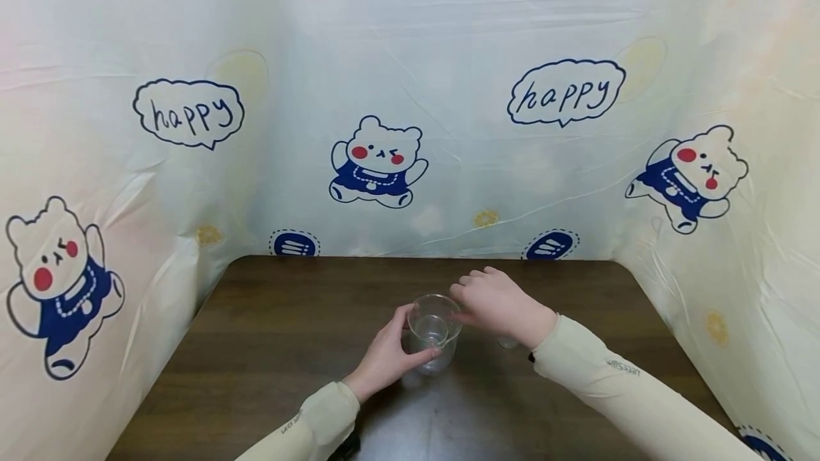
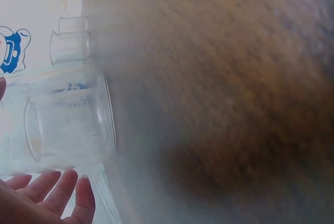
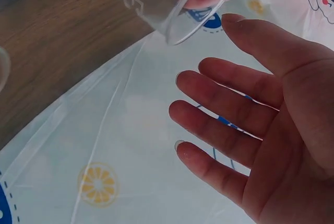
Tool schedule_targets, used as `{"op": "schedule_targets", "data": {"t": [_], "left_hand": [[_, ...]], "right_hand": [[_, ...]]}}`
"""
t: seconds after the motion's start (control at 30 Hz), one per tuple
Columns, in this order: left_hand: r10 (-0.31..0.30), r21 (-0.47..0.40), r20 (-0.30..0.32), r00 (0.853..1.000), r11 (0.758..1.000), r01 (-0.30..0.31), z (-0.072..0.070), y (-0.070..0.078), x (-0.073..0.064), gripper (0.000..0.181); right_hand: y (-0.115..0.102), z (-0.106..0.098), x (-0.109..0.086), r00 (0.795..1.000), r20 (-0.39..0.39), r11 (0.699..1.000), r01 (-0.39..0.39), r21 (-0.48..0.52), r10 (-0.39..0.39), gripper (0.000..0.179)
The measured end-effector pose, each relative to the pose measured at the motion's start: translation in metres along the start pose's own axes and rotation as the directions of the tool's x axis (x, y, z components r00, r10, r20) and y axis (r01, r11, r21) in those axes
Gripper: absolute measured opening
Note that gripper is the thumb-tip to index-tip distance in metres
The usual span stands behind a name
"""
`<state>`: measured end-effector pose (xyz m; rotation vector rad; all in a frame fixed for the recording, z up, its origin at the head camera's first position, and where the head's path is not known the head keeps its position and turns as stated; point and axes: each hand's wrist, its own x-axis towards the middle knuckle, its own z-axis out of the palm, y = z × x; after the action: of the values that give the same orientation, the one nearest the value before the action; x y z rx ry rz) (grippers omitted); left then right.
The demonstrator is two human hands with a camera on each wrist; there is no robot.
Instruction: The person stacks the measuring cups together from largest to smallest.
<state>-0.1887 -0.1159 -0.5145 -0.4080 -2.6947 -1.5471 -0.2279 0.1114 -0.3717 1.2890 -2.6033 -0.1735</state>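
Note:
A large clear glass beaker [image 1: 452, 348] stands on the table, with a smaller beaker [image 2: 62, 127] inside it. My left hand [image 1: 391, 351] holds the large beaker from its left side, thumb in front and fingers around the far side. Just right of the rim is my right hand [image 1: 493, 304], raised above the table. The right wrist view shows that hand [image 3: 245, 109] with fingers spread and relaxed and nothing in its grasp, apart from the beaker [image 3: 151, 12].
Two small glass beakers appear beyond the large one in the left wrist view, a nearer beaker [image 2: 70, 49] and a farther beaker [image 2: 73, 24]. In the head view, my right wrist mostly hides glassware [image 1: 508, 342]. A patterned curtain [image 1: 384, 55] surrounds the brown table [image 1: 307, 319].

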Motion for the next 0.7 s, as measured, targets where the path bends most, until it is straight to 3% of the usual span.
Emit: {"op": "schedule_targets", "data": {"t": [0.4, 0.7], "left_hand": [[-0.019, 0.006, -0.013, 1.000, 1.000, 0.019, 0.001, 0.001, -0.001, 0.087], [-0.009, 0.022, -0.019, 1.000, 1.000, 0.010, 0.002, 0.000, -0.001, 0.086]], "right_hand": [[0.021, 0.009, -0.031, 0.999, -0.046, 0.999, -0.026, -0.045, 0.024, 0.029], [0.038, 0.014, -0.052, 0.996, -0.054, 0.998, -0.064, 0.000, 0.064, 0.032]]}}
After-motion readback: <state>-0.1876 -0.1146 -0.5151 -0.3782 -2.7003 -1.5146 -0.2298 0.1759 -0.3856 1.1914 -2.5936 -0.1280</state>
